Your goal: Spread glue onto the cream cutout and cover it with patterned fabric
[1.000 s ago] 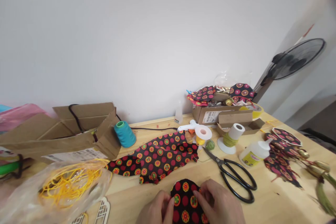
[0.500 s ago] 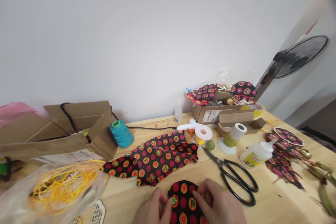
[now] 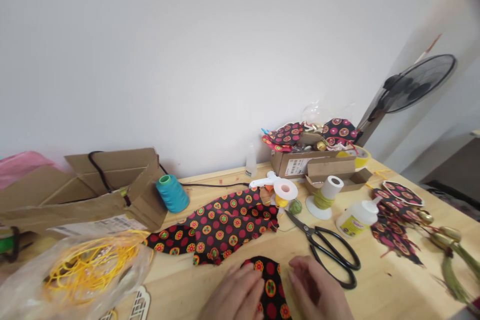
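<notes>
At the bottom edge of the wooden table (image 3: 382, 285), a small piece of black fabric with red and yellow dots (image 3: 270, 285) lies between my hands. My left hand (image 3: 236, 297) rests over its left part with fingers flat and slightly blurred. My right hand (image 3: 318, 292) lies just to its right, fingers curved down, its fingertips close to the cloth's edge. A larger piece of the same dotted fabric (image 3: 221, 225) is spread out just beyond them. Black scissors (image 3: 330, 252) lie right of my right hand.
A torn cardboard box (image 3: 82, 190), a teal thread cone (image 3: 170, 192) and a bag of yellow cord (image 3: 82, 265) sit at left. A glue bottle (image 3: 356, 217), thread spools (image 3: 324, 195), a glue gun (image 3: 266, 181), a box of fabric scraps (image 3: 300, 160) and tassels (image 3: 450, 255) lie at right. A fan (image 3: 416, 85) stands beyond.
My left hand has slid over the small fabric piece, covering more of it. My right hand has shifted off it to the right. The view has swung slightly.
</notes>
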A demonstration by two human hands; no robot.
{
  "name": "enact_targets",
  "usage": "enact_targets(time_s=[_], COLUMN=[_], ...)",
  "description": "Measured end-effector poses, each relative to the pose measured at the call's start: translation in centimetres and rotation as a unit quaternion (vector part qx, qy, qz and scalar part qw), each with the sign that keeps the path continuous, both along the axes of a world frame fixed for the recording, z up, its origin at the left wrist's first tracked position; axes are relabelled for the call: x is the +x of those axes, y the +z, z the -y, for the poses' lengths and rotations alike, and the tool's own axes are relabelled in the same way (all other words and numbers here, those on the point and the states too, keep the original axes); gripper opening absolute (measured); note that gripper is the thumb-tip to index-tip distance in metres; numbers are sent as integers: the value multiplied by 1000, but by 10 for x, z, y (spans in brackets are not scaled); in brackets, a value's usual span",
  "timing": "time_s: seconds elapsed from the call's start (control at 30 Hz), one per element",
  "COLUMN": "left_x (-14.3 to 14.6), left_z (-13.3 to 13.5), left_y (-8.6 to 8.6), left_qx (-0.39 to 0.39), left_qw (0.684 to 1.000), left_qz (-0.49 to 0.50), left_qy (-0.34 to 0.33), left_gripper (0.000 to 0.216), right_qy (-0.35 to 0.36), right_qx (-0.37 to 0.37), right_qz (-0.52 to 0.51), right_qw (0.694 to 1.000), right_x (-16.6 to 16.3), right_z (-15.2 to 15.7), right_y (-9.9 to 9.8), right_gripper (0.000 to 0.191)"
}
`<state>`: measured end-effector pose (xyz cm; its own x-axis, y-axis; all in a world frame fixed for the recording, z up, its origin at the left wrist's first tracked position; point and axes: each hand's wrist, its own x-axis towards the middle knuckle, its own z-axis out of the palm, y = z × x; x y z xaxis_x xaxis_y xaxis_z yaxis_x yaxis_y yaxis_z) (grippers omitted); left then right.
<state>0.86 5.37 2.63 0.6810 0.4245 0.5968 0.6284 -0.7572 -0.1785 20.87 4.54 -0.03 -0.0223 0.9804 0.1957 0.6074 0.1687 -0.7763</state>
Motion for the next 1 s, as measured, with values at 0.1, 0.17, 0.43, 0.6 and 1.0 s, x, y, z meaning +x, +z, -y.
enact_targets(time_s=[0.1, 0.17, 0.43, 0.6, 1.0], left_x=[11, 13, 3, -6, -8], left_z=[-8, -10, -10, -12, -5], left_y=[-5, -12, -24, -14, -12], left_qx=[62, 77, 19, -147, -219], left_qw=[994, 992, 993, 984, 968], left_qz=[-86, -105, -112, -94, -119], left_qy=[-32, -7, -31, -32, -10], left_gripper=[36, 33, 27, 41, 80], right_qy=[61, 143, 233, 225, 182], right_qx=[142, 260, 362, 249, 93], right_qz=[117, 213, 355, 305, 185], right_qw=[981, 931, 830, 891, 961], right_x=[1, 2, -2, -4, -13], right_z=[0, -4, -12, -8, -6], right_y=[-1, -2, -7, 7, 27], right_gripper=[11, 19, 29, 27, 36])
